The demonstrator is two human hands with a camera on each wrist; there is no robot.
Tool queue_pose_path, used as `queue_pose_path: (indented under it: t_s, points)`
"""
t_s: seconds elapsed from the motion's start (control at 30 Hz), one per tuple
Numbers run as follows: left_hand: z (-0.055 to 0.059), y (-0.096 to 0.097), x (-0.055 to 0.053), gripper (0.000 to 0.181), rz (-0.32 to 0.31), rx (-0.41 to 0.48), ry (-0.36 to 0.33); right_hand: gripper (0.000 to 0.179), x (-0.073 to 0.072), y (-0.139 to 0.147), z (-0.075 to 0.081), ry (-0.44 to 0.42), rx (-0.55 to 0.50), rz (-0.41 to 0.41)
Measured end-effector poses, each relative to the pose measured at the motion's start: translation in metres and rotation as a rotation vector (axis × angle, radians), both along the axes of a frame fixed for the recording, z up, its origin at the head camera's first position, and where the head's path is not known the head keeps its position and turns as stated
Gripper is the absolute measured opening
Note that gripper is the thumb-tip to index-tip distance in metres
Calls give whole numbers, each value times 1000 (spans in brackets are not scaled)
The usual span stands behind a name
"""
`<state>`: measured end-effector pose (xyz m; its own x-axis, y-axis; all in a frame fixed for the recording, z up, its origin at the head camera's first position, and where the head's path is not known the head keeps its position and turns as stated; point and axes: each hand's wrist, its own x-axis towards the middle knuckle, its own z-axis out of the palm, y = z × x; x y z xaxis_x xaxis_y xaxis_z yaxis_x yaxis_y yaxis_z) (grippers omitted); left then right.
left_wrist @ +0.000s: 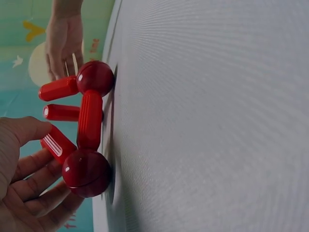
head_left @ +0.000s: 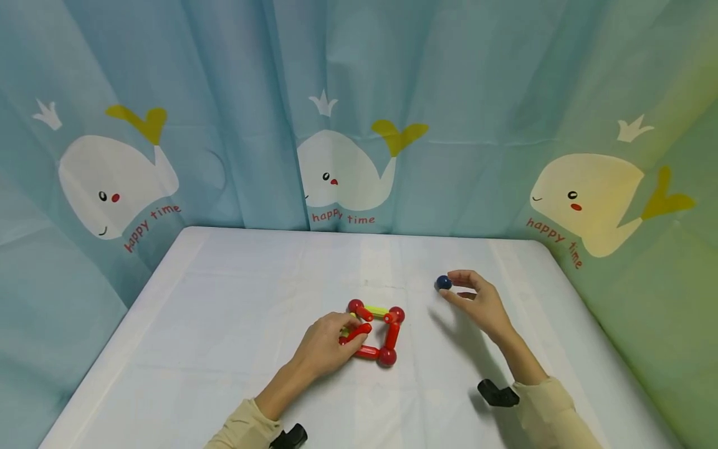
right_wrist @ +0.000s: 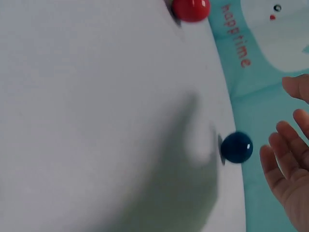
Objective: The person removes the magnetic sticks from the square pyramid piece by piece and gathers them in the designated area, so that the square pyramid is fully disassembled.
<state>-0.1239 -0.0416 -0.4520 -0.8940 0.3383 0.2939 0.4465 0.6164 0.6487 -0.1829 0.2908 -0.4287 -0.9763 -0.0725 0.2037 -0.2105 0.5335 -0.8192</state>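
Observation:
A square of magnetic rods and balls lies on the white table in the head view, with red balls (head_left: 387, 357) at its corners. Red rods (head_left: 392, 335) form its near and right sides, and a yellow-green rod (head_left: 376, 310) the far one. Several more red rods rise from the corner balls. My left hand (head_left: 325, 346) pinches the upright rod (left_wrist: 58, 144) at the near left corner between thumb and fingers. Further right, a dark blue ball (head_left: 444, 282) rests on the table. My right hand (head_left: 482, 305) is beside it, thumb and fingers spread; a gap separates them from the ball in the right wrist view.
The white tabletop (head_left: 241, 280) ends at a blue-green curtain (head_left: 471, 75) printed with whales, which rises behind and along both sides. Black wrist-worn pieces (head_left: 498, 394) sit by both sleeves, close above the table.

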Motion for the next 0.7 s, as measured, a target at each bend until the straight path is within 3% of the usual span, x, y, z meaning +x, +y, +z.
queue_pose_path:
  t_s: [0.4, 0.7]
  points:
    - [5, -6, -4, 12, -56, 209, -114, 29, 35, -30, 3, 1, -90, 138]
    - [7, -7, -6, 14, -66, 258, -163, 27, 54, -51, 2, -38, -117, 179]
